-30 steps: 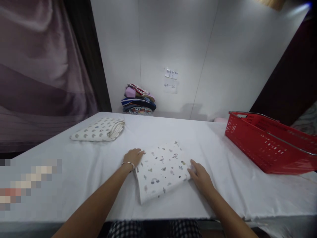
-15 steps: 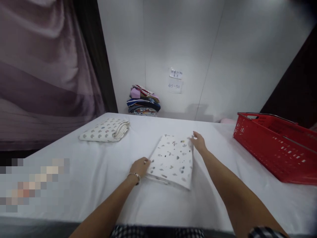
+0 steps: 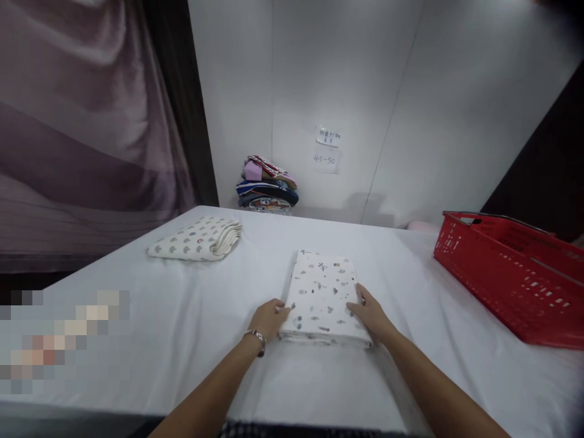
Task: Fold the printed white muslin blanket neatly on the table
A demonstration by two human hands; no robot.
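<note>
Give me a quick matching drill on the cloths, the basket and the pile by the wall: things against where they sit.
1 patterned folded cloth
2 red basket
3 second folded cloth
4 colourful pile of fabrics

a against the back wall
b far left of the table
c between both hands
d right side of the table

Pairs: 1-c, 2-d, 3-b, 4-a

Table (image 3: 182,316) covered by a white sheet, smooth over most of its surface; a folded white cloth with small printed motifs (image 3: 323,298) lies flat near the front centre; a second folded cloth, cream with grey spots (image 3: 196,238), lies well apart at the far left; a red plastic basket (image 3: 511,280) stands at the right edge; a stack of coloured fabrics (image 3: 267,185) sits at the far end against the wall.
</note>
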